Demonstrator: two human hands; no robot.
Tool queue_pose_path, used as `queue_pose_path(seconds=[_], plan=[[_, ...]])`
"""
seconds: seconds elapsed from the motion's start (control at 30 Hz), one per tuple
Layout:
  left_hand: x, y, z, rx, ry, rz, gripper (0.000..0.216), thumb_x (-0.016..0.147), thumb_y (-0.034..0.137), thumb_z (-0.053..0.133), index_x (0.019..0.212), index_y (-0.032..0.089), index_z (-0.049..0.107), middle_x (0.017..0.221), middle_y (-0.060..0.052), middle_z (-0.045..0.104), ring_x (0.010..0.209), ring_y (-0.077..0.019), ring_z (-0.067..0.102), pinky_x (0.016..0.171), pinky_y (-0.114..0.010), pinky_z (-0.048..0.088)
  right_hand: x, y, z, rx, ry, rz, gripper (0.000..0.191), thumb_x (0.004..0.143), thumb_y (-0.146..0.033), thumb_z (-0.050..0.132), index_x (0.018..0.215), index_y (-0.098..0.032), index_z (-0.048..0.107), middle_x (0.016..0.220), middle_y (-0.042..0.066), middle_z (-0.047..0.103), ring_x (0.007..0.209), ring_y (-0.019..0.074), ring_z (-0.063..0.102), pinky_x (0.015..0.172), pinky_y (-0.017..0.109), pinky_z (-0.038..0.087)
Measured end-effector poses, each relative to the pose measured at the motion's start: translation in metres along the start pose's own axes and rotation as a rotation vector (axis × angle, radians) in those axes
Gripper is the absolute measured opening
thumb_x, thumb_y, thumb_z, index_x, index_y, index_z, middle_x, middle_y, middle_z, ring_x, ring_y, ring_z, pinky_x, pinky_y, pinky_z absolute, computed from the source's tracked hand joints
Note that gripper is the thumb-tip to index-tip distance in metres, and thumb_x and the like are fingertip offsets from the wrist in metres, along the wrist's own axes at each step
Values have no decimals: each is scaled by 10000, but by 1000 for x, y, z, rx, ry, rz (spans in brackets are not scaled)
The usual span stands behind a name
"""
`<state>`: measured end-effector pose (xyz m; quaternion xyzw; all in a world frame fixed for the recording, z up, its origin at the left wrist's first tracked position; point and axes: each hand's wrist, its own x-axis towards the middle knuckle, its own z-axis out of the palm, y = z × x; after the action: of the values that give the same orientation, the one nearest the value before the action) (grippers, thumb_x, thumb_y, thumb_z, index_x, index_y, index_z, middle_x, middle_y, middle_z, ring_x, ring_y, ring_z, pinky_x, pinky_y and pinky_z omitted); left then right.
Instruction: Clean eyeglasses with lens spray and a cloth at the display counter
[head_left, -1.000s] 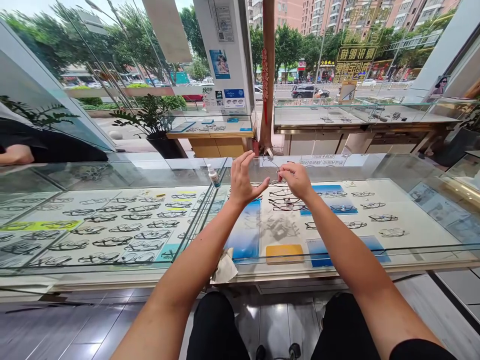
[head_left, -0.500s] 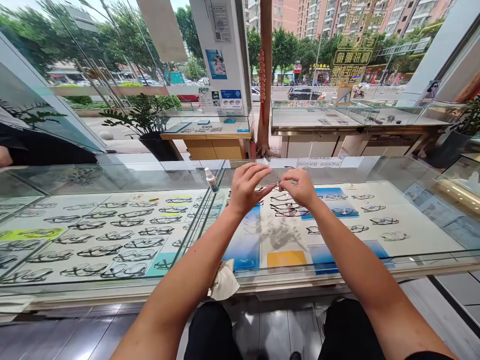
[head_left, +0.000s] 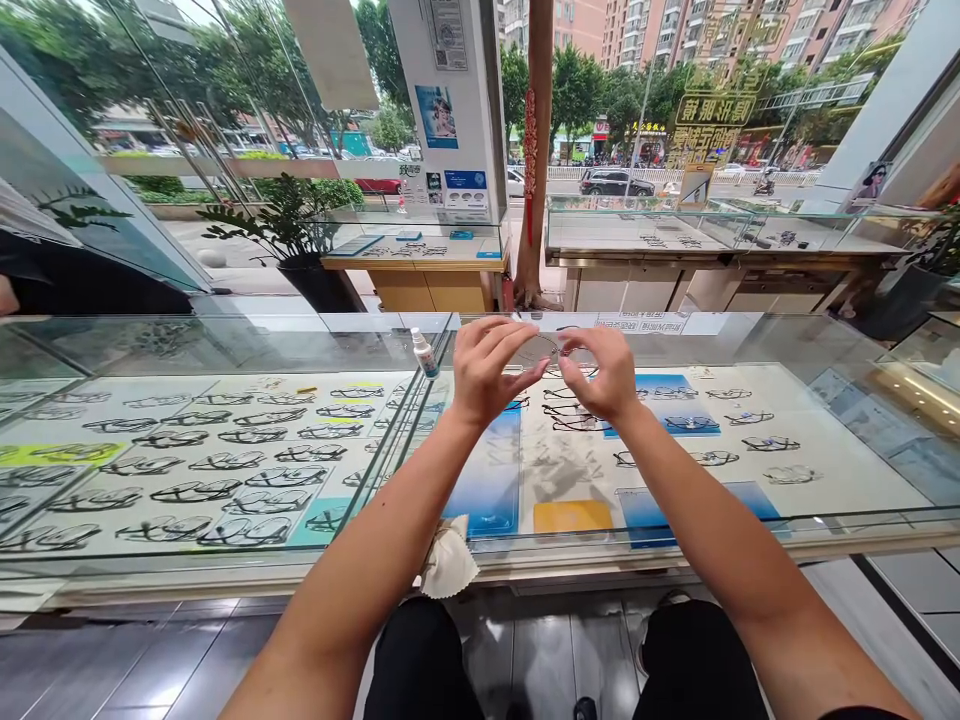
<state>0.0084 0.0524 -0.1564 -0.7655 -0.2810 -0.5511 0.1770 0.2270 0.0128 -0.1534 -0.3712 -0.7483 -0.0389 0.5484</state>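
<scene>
Above the glass counter, a pair of thin-rimmed eyeglasses (head_left: 553, 350) is held up between my two hands. My left hand (head_left: 487, 370) grips its left side, thumb below and fingers above the lens. At the right side, my right hand (head_left: 606, 372) has its thumb and fingers curled around the frame. The temples are mostly hidden by my fingers. Beneath my hands, several dark-framed glasses (head_left: 576, 410) lie inside the case. A small white spray bottle (head_left: 424, 354) stands on the glass left of my left hand.
The glass display counter (head_left: 480, 575) spans the view, with rows of glasses (head_left: 196, 490) on the left. A pale cloth (head_left: 448, 562) hangs at its front edge under my left forearm. Behind are more showcases (head_left: 442, 290), a potted plant (head_left: 304, 250) and a person's dark sleeve (head_left: 82, 280).
My fingers have shifted on the eyeglasses, and more of the round lens shows between them. My right hand's fingers are spread wider around the frame. The bottle and cloth stay put.
</scene>
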Motion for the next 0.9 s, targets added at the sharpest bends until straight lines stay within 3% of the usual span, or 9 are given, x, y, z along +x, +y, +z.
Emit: queue_pose_path(seconds=[0.07, 0.17, 0.57, 0.67, 0.9], plan=[[1, -1, -3, 2, 61, -27, 366, 952, 556, 827, 1207, 296, 793, 1118, -75, 859, 1119, -327, 748, 1056, -508, 534, 0, -1, 0, 24, 69, -5, 422, 931, -415, 681, 1336, -297, 667, 1065, 65, 810, 1048, 329, 726, 1030, 548, 521], [3, -3, -8, 19, 115, -104, 373, 945, 572, 816, 1180, 286, 768, 1091, -67, 846, 1034, -308, 735, 1015, -502, 544, 1, 0, 0, 39, 138, -18, 598, 884, -402, 752, 1448, -314, 573, 1211, 97, 772, 1138, 354, 708, 1061, 585, 543], [7, 11, -14, -108, 136, -242, 487, 968, 638, 800, 1253, 253, 715, 1048, -61, 771, 978, -250, 694, 905, -429, 558, 0, 2, 4, 13, 185, 31, 415, 1030, -624, 724, 1346, -358, 681, 1120, 81, 777, 1084, 328, 730, 1040, 573, 589], [5, 12, -11, -151, 173, -277, 588, 964, 684, 789, 1350, 254, 679, 1124, -77, 762, 1028, -245, 717, 872, -408, 570, 0, 1, 6, 24, 237, 16, 395, 1052, -623, 700, 1332, -346, 675, 1108, 80, 783, 1051, 311, 735, 992, 547, 607], [0, 9, -2, -267, 204, -375, 598, 943, 689, 818, 1332, 253, 692, 1179, -97, 769, 1074, -244, 751, 872, -387, 602, -1, 2, 8, 74, 250, 76, 410, 1040, -613, 720, 1344, -342, 676, 1105, 81, 784, 1062, 310, 732, 997, 557, 605]])
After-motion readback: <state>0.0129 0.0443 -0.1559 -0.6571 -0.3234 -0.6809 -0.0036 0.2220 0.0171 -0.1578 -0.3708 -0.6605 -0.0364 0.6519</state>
